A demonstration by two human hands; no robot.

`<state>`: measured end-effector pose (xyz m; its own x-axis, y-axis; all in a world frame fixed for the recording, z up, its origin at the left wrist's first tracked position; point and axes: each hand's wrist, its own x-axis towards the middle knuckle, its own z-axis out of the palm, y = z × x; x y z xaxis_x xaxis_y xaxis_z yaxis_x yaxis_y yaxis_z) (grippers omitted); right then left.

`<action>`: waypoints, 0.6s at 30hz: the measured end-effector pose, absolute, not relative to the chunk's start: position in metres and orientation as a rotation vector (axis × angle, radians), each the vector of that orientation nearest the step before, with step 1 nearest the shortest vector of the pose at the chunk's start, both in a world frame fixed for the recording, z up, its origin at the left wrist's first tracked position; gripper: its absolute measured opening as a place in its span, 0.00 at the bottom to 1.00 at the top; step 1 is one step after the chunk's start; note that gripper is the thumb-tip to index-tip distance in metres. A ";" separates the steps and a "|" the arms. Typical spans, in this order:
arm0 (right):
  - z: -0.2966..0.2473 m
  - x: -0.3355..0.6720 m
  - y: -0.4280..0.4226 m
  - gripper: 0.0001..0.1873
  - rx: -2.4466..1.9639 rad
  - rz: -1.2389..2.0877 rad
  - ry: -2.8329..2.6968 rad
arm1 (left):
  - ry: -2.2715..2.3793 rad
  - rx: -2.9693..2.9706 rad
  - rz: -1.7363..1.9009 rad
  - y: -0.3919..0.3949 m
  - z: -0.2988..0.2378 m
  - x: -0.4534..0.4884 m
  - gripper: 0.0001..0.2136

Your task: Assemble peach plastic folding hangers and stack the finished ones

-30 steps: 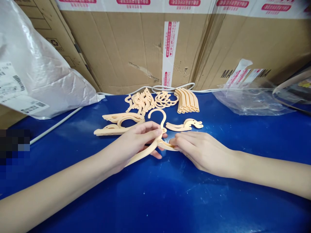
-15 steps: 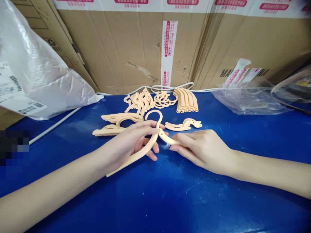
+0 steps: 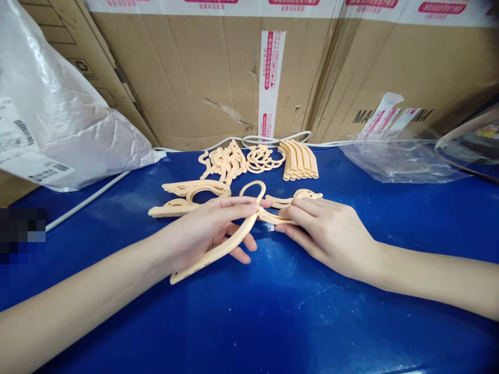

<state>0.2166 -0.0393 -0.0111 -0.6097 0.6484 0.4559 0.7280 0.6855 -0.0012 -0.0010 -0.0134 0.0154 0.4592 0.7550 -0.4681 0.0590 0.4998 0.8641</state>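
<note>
Between my two hands is a beige plastic folding hanger (image 3: 232,243) with a curved hook and two arms. My left hand (image 3: 210,223) pinches it at the joint below the hook, and its left arm slants down across my palm. My right hand (image 3: 327,228) is closed on the hanger's right arm, whose outer part is hidden by my fingers. Just behind my right hand lies a loose curved hanger piece (image 3: 307,194), partly covered. Beyond my left wrist rest folded hangers (image 3: 171,210) on the blue table (image 3: 273,311).
At the back are a heap of small curved hanger pieces (image 3: 228,161), a pile of hooks (image 3: 261,158) and a row of straight hanger arms (image 3: 300,160). A white cable (image 3: 93,197), a silvery parcel bag (image 3: 78,114), a clear plastic bag (image 3: 397,161) and cardboard boxes (image 3: 195,72) surround them.
The hanger has tilted, and its hook has shifted slightly right and down. My right hand has moved up a little with the right arm, now partly covering the loose piece behind.
</note>
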 end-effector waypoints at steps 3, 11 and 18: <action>-0.011 0.217 -0.039 0.13 -1.048 -0.254 -2.472 | 1.045 0.956 0.520 -0.013 0.015 -0.001 0.16; -0.011 0.217 -0.040 0.14 -1.002 -0.276 -2.468 | 1.010 0.983 0.519 -0.015 0.015 -0.001 0.13; -0.010 0.216 -0.041 0.14 -1.010 -0.281 -2.475 | 1.011 1.032 0.513 -0.016 0.016 -0.001 0.15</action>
<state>0.2162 -0.0406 -0.0102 -0.6308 0.6113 0.4779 0.7029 0.7110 0.0183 -0.0011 -0.0157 0.0159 0.4739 0.7616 -0.4420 0.0924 0.4562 0.8851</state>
